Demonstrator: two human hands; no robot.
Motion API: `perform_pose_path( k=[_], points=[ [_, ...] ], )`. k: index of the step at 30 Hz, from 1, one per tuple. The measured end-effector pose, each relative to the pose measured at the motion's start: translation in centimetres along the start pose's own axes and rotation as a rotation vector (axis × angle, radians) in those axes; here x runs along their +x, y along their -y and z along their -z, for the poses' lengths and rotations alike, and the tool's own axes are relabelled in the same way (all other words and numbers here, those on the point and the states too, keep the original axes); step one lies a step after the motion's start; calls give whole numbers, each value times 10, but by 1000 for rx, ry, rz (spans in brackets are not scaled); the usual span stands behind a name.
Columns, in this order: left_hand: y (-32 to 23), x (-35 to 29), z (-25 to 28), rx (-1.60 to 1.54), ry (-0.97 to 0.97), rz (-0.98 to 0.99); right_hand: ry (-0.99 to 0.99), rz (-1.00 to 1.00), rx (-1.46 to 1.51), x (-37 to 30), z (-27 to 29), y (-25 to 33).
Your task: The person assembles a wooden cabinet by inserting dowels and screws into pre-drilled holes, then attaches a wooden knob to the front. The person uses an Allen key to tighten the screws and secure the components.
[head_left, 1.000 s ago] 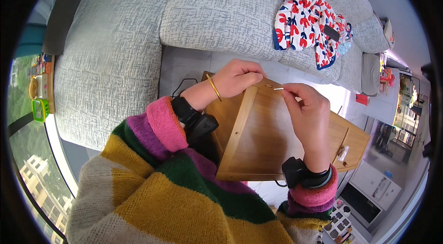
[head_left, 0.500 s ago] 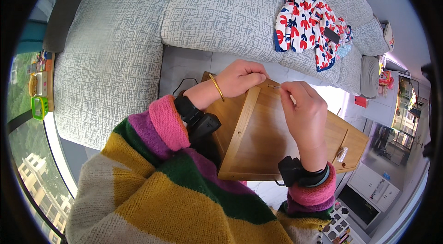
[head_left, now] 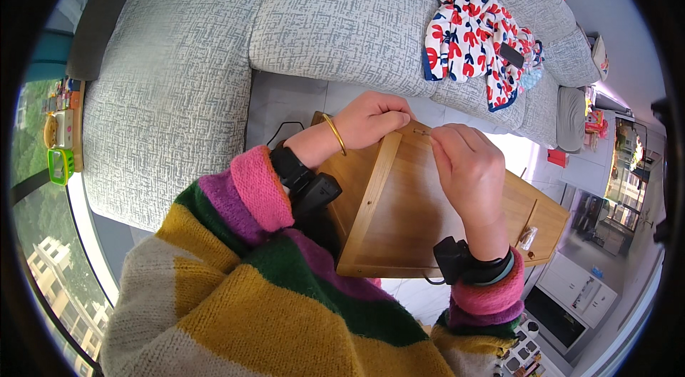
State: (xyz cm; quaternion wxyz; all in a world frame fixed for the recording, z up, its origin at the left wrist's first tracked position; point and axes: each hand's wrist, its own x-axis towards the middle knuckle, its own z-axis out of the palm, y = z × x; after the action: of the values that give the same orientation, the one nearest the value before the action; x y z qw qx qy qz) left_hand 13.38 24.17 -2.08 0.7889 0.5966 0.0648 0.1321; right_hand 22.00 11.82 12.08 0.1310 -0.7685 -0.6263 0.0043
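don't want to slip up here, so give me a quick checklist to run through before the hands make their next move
1. Left hand at the upper end of the wooden piece: ok. How firmly it grips: cannot tell.
2. Right hand holding the thin metal piece: ok, pinched at the fingertips.
3. Far tip of the metal piece seated in the wood: cannot tell, too small to see.
4. Small clear packet away from both hands: ok, it lies toward the right end of the wood.
5. Phone out of the way: ok, on the patterned garment on the sofa.
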Motion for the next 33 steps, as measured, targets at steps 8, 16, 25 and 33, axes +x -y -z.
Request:
perform_pose_path(
  k=[8,16,25,33],
  points=[
    [1,0,-1,-19,-9,17,16,196,-31,5,2,-10],
    [3,1,0,-6,-9,-11,8,415,-109,8,3,-19],
    [3,0,-2,-23,-14,-15,-4,506,-121,6,1,-22],
    [5,0,-2,-27,-3,-12,116,431,-141,11,9,-15]
  ],
)
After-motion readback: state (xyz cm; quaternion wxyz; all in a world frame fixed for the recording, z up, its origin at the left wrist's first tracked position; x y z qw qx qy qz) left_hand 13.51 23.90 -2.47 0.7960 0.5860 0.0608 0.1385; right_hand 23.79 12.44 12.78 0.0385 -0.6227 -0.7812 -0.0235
